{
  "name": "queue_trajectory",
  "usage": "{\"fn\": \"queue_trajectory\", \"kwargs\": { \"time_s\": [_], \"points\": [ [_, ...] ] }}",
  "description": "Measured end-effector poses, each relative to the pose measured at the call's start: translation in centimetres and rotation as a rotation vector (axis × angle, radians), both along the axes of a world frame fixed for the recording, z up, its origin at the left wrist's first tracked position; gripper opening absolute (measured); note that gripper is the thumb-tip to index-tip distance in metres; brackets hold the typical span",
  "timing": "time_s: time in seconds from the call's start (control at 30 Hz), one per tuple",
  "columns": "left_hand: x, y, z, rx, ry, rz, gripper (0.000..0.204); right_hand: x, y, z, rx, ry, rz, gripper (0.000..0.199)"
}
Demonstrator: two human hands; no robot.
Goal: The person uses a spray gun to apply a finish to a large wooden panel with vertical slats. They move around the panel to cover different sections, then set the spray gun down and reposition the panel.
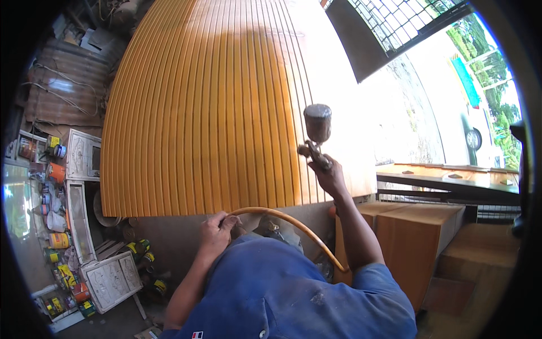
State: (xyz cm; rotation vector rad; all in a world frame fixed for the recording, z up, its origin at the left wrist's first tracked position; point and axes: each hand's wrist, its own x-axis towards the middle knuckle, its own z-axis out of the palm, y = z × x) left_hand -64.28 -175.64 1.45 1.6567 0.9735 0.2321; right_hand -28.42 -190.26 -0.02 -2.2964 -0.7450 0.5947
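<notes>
My right hand (329, 174) is closed round the handle of a spray gun (313, 150), held out over the right part of a large grooved wooden panel (214, 124). A stained metal cup (318, 121) sits on top of the gun. Most of the panel is glossy amber-orange; its right side and far end look pale, washed out by glare. Near the panel's front edge, my left hand (216, 233) grips an orange hose (265, 211). The hose arcs to the right in front of my body and drops beneath my right arm.
Shelves at left hold several paint cans (58, 240) beside a carved white cabinet (113, 281). Corrugated sheets (65, 85) lean at far left. Wooden boxes (418, 226) stand at right, near a long wooden piece (446, 174). A metal grille (395, 22) and a parked vehicle (473, 138) show beyond.
</notes>
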Motion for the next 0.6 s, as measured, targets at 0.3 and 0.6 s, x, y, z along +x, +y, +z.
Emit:
{"fn": "queue_trajectory", "kwargs": {
  "time_s": [0.3,0.6],
  "points": [
    [3.0,2.4,-1.1,-0.021,0.175,0.216,0.055,14.8,16.4,-3.6,0.142,-0.125,0.071,0.039],
    [6.5,2.0,-0.4,-0.028,0.142,0.287,0.05,23.9,28.0,-3.9,0.203,-0.185,0.16,0.031]
  ]
}}
